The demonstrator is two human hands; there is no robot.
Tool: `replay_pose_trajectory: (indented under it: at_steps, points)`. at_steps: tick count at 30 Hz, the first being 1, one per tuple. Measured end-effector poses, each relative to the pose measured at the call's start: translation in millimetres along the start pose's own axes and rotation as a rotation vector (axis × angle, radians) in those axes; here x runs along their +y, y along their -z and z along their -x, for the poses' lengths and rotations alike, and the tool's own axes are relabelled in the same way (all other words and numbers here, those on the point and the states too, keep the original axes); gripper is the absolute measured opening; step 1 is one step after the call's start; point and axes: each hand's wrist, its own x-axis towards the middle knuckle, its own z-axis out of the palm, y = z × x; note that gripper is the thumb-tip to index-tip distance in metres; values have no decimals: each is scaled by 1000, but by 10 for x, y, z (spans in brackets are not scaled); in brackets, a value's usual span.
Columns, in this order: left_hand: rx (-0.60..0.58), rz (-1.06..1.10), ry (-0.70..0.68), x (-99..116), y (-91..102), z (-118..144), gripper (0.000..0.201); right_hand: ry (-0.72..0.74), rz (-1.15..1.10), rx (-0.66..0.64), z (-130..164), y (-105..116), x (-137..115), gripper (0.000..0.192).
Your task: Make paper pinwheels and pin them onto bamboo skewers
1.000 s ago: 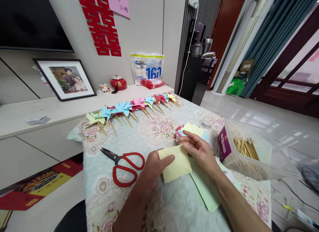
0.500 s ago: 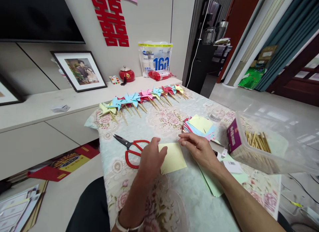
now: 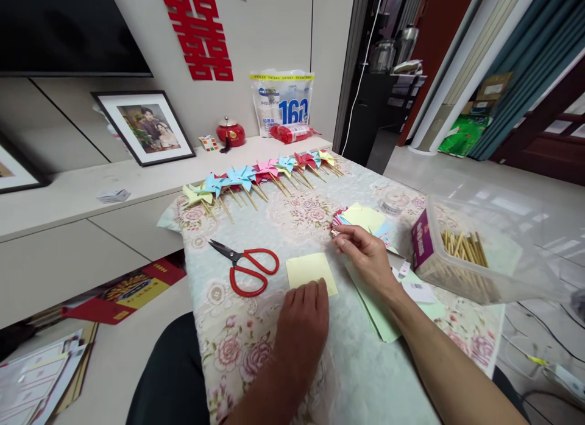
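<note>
On the shelf against the wall stands a white plastic bag (image 3: pixel 282 102) printed with a large blue "160"; the smaller lettering above it is too fine to read. Above it a red paper double-happiness character (image 3: pixel 196 30) is stuck to the wall. The purple label on the end of the clear plastic box (image 3: pixel 475 254) carries writing that cannot be made out.

A pale yellow paper square (image 3: pixel 309 270) lies flat on the flowered tabletop (image 3: pixel 237 352), unfolded, with one edge under the fingertips of the left hand (image 3: pixel 301 321). That hand lies palm down with its fingers together and flat, pressing the near edge of the sheet and gripping nothing. The right hand (image 3: pixel 368 257) rests just beyond the sheet's far right corner, fingers loosely curled, their tips at the edge of a stack of coloured paper squares (image 3: pixel 363 221) topped by a yellow one; whether it pinches a sheet there is hard to tell from this angle.

Red-handled scissors (image 3: pixel 247 268) lie closed just left of the yellow square, apart from it. Larger pale green sheets (image 3: pixel 377 312) lie under the right forearm. The clear plastic box holds a heap of wooden sticks (image 3: pixel 464 248). Along the far edge of the tabletop runs a row of finished paper pinwheels (image 3: pixel 260 175) on sticks, in yellow, blue, pink and red.
</note>
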Motion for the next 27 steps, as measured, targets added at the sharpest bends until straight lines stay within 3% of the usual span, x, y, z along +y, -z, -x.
replay_pose_trajectory:
  at_steps: [8, 15, 18, 21, 27]
  points:
    - [-40, -63, -75, -18, -30, -148, 34, -31, -34, 40, -17, -9, -32, 25]
    - [170, 88, -117, -167, 21, -94, 28, -35, -24, 5, -29, 9, 34, 26]
    - [240, 284, -16, -220, 91, -5, 28, -36, -33, -35, -24, 15, 45, 23]
    - [230, 493, 142, -243, 157, 103, 29, -35, -28, -122, -5, 20, 12, 22]
    - [146, 649, 399, -245, 170, 199, 28, -139, 3, -494, 49, 33, -81, 21]
